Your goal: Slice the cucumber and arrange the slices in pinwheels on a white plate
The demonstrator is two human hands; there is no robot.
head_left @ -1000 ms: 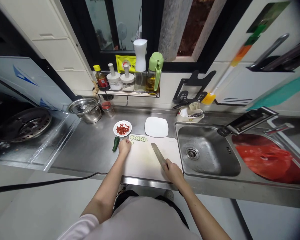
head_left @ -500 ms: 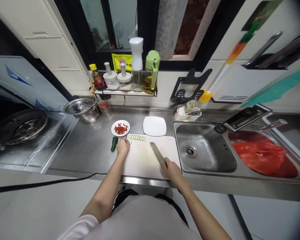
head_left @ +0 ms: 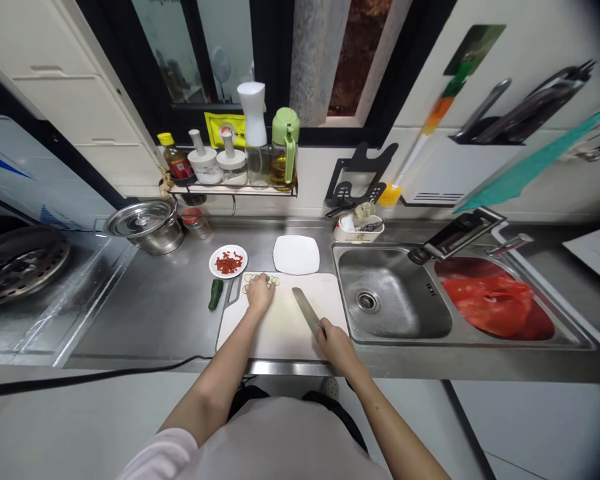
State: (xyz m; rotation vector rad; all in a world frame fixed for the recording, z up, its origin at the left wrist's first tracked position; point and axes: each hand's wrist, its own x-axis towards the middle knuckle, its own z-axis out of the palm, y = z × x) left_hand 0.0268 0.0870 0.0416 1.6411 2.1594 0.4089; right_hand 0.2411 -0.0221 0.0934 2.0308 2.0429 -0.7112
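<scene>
My left hand (head_left: 260,293) is over the upper left of the white cutting board (head_left: 280,333). Its fingers are bent down among thin pale-green cucumber slices (head_left: 275,281); what lies under the fingertips is hidden. A knife (head_left: 306,310) is in my right hand (head_left: 334,341), fingers wrapped round the handle. Its blade points up and left, low over or flat on the board; I cannot tell which. A dark green cucumber piece (head_left: 215,294) lies on the counter left of the board. Behind it is a white plate (head_left: 213,270) with small chopped red bits (head_left: 229,262).
A white square plate (head_left: 297,255) is behind the board. The sink (head_left: 395,293) adjoins on the right, with a red plastic bag (head_left: 490,303) in the second basin. A lidded steel pot (head_left: 157,230) and a red-lidded jar (head_left: 197,223) stand back left. Above hangs a condiment shelf (head_left: 235,189).
My left hand has moved right, from the board's left edge onto the cucumber slices, covering some. My right hand still holds the knife in nearly the same place. The view has shifted right.
</scene>
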